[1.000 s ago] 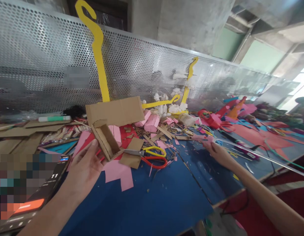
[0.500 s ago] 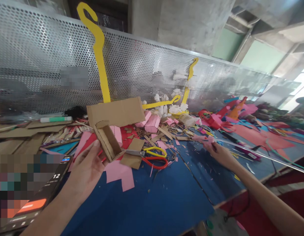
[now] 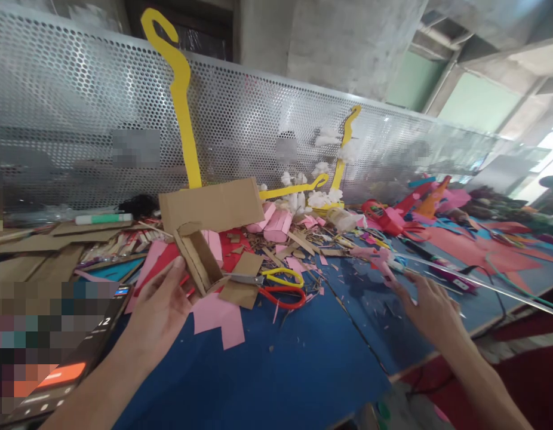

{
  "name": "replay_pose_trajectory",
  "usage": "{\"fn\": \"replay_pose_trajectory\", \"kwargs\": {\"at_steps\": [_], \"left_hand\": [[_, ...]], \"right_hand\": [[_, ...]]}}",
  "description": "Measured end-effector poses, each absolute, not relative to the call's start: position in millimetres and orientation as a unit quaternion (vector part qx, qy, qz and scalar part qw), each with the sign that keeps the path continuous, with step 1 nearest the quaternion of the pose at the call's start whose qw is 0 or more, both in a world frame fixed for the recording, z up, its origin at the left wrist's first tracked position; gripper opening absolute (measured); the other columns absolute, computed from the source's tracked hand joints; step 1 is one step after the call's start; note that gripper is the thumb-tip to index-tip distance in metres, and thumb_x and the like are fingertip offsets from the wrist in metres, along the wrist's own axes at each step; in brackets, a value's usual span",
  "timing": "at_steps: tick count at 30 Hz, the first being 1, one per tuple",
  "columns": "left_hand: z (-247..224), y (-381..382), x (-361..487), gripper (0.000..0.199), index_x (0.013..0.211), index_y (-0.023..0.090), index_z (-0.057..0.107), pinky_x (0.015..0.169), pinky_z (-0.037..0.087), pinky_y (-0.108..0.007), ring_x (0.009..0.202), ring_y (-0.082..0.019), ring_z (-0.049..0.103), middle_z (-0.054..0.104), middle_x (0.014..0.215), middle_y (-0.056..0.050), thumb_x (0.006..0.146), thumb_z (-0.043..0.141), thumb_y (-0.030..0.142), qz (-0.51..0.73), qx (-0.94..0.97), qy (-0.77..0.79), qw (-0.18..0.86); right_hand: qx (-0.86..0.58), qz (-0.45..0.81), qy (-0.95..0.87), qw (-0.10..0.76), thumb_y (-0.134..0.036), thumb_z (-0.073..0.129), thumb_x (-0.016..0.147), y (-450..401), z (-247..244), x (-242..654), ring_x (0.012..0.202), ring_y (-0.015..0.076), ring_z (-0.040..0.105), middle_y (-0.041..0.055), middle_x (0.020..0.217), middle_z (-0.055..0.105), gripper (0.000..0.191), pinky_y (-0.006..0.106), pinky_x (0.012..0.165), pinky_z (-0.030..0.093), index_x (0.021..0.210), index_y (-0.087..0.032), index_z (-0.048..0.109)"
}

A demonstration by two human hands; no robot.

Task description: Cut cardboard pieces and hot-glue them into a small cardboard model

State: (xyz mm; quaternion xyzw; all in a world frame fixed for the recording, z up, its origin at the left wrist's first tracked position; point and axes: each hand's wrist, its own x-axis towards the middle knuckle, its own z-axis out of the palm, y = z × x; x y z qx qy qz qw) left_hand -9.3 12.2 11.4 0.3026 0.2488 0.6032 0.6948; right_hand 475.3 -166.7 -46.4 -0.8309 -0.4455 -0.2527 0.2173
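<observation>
A small open cardboard box (image 3: 200, 257) is pinched in my left hand (image 3: 162, 298), tilted above the table's left part. Just right of the box lie scissors (image 3: 283, 286) with one yellow and one red handle. On the right, my right hand (image 3: 426, 301) has its fingers apart and holds nothing; its fingertips are beside the handle of a pink glue gun (image 3: 377, 260). Pink paper (image 3: 220, 316) lies below the box. Behind it stands a larger cardboard piece (image 3: 211, 206), with a tall yellow hooked strip (image 3: 184, 125) rising over it.
Scraps of cardboard and pink rolls (image 3: 276, 224) cover the back of the blue table (image 3: 258, 382). A perforated metal panel (image 3: 258, 119) stands behind. A phone (image 3: 88, 358) is at lower left. A clear stick or string (image 3: 473, 280) crosses the right side.
My right hand has let go of the pink glue gun and moved right and toward me, its fingers opening. My left hand and the small box have hardly moved.
</observation>
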Motion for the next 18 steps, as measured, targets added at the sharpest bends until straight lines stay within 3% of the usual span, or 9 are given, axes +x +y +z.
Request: {"fn": "replay_pose_trajectory", "kwargs": {"at_steps": [2,5,10,13,18], "left_hand": [[12,13,-8,0.018,0.092,0.017,0.08,0.066,0.062,-0.019,0.076,-0.013,0.074,0.083,0.09,0.0,0.081,0.089,0.028,0.605,0.31,0.251,0.689],[9,16,-7,0.028,0.099,0.018,0.079,0.072,0.064,-0.022,0.085,-0.016,0.077,0.083,0.099,-0.002,0.077,0.091,0.031,0.585,0.333,0.259,0.693],[-2,22,-10,0.032,0.099,0.02,0.078,0.085,0.066,-0.027,0.087,-0.015,0.077,0.082,0.1,0.0,0.072,0.095,0.026,0.586,0.329,0.283,0.685],[-5,23,-11,0.03,0.103,0.023,0.078,0.093,0.063,-0.03,0.097,-0.017,0.075,0.079,0.111,-0.002,0.077,0.091,0.025,0.58,0.348,0.272,0.685],[-4,22,-10,0.043,0.111,0.024,0.077,0.088,0.061,-0.028,0.104,-0.018,0.071,0.076,0.117,-0.003,0.072,0.094,0.027,0.583,0.366,0.294,0.664]], "right_hand": [[-0.831,-0.276,-0.424,0.232,-0.063,0.039,0.1,-174,-45,435,0.112,0.0462,0.065,0.0209,0.124,0.071,0.057,0.062,0.09,0.049,0.129,-0.02,0.062],[-0.756,-0.276,-0.499,0.322,-0.051,0.045,0.103,-170,-40,361,0.111,0.0391,0.066,0.0163,0.115,0.073,0.038,0.054,0.093,0.049,0.12,-0.022,0.063],[-0.589,-0.131,-0.698,0.386,-0.025,0.057,0.102,-137,-5,264,0.109,0.0269,0.065,0.0087,0.116,0.071,0.019,0.041,0.097,0.047,0.121,-0.026,0.061],[-0.535,-0.063,-0.716,0.444,-0.023,0.055,0.103,-105,26,242,0.105,0.024,0.065,0.0068,0.11,0.07,0.015,0.037,0.093,0.049,0.117,-0.025,0.061],[-0.484,0.046,-0.689,0.537,-0.027,0.05,0.105,-39,47,229,0.098,0.0226,0.065,0.0075,0.107,0.068,0.017,0.036,0.087,0.051,0.116,-0.023,0.063]]}}
